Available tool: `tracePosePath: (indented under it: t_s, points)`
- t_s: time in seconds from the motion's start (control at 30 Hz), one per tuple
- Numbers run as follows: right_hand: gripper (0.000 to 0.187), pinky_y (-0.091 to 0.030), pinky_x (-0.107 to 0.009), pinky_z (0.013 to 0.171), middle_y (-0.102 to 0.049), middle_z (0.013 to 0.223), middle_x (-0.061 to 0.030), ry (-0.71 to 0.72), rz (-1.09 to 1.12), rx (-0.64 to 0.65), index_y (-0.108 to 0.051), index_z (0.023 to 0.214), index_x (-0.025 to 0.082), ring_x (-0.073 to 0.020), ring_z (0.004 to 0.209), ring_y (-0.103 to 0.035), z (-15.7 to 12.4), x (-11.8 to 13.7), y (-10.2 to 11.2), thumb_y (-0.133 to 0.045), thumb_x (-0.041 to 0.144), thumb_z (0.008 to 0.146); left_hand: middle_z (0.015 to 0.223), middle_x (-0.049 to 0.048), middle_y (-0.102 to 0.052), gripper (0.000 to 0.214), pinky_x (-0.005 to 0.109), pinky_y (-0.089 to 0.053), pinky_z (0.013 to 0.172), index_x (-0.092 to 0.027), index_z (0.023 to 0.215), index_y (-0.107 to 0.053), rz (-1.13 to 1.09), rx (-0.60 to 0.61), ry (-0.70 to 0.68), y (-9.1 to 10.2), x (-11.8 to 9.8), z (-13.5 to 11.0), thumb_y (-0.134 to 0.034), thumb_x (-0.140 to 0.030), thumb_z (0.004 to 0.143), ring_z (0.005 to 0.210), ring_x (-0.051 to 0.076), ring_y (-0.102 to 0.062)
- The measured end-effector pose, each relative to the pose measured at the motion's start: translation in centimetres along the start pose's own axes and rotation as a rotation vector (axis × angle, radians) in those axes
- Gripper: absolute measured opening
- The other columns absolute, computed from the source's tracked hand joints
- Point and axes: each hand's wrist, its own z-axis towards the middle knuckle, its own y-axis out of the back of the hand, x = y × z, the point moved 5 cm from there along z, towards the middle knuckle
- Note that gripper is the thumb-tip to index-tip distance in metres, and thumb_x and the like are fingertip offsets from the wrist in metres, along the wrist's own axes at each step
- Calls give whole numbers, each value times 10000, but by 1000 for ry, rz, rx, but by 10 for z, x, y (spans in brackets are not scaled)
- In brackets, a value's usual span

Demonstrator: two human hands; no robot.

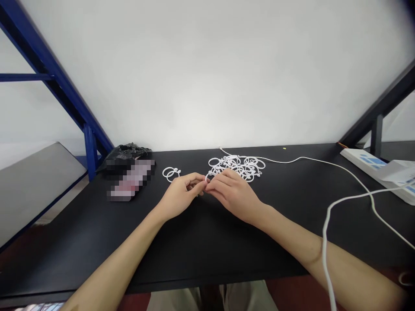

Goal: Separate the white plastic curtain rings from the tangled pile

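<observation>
Left hand (181, 191) meets right hand (232, 193), pinching a white ring (207, 177) between.

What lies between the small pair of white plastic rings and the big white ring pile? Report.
Head view: only bare black tabletop; the left hand and right hand meet just nearer.

Bright, even overhead light, soft shadows, wide-angle bending at the edges.

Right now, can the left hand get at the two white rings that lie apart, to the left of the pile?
Probably yes. The two rings lie just beyond the left hand, with only bare table between. Its fingertips, though, pinch a white ring together with the right hand.
</observation>
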Motion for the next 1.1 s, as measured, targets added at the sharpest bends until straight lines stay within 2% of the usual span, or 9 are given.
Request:
tracePosePath:
  t_s: [0.13,0.2,0.27,0.33,0.43,0.53,0.77,0.97,1.1]
  points:
    - [142,-465,-351,828,-692,877,-45,-3,35,-35,-649,946,216,-190,862,-548,-1,1,0,-508,217,962,764,-10,-661,233,281,-485,692,-202,866,-585,62,-64,16,3,5,1,-507,-415,918,712,142,-605]
    - [147,-471,-387,896,-680,1051,-82,-42,26,-120,-650,1024,213,-211,982,-562,-1,1,5,-523,230,952,730,-23,-634,235,266,-465,655,-207,815,-558,116,-96,5,4,4,0,-489,-401,929,675,131,-582]
    - [218,-463,-424,962,-603,1255,-125,-112,24,-178,-631,1133,200,-239,1136,-536,-1,-2,10,-511,226,952,720,-26,-631,243,263,-465,650,-213,828,-558,121,-90,-7,3,4,0,-473,-411,940,667,130,-586]
    - [277,-471,-432,979,-560,1320,-134,-171,75,-139,-602,1208,200,-245,1203,-522,-2,-5,8,-476,208,962,728,-24,-643,248,265,-477,660,-220,880,-574,102,-68,-17,2,3,0,-466,-434,945,666,131,-598]
    - [293,-542,-372,855,-648,1126,-85,-247,243,5,-582,1237,227,-193,985,-632,-4,-10,-3,-480,219,962,753,-16,-655,259,262,-479,641,-230,956,-607,116,-74,-23,3,3,1,-461,-444,948,648,129,-595]
    - [292,-558,-312,754,-665,971,-34,-316,387,23,-582,1231,243,-142,783,-644,-7,-13,-7,-539,264,942,764,-12,-661,265,258,-473,618,-230,984,-621,132,-104,-37,7,3,2,-453,-433,953,630,126,-591]
    - [211,-562,-273,726,-686,952,-21,-290,436,-68,-622,1111,231,-123,770,-659,-7,-10,-3,-613,243,900,758,-12,-683,342,251,-463,574,-209,1000,-621,84,-230,19,19,3,2,-484,-514,923,555,114,-573]
    - [138,-551,-250,668,-693,935,-25,-295,395,-166,-637,1026,214,-116,746,-654,-6,-12,2,-561,189,913,688,-13,-701,336,259,-479,605,-206,990,-583,61,-128,48,11,2,1,-479,-518,921,570,127,-591]
    - [132,-539,-242,636,-699,875,-8,-326,387,-168,-650,999,217,-113,702,-634,-6,-14,4,-564,182,905,796,-11,-690,264,260,-470,634,-220,1019,-586,196,-159,-31,10,-3,-1,-484,-445,928,647,127,-591]
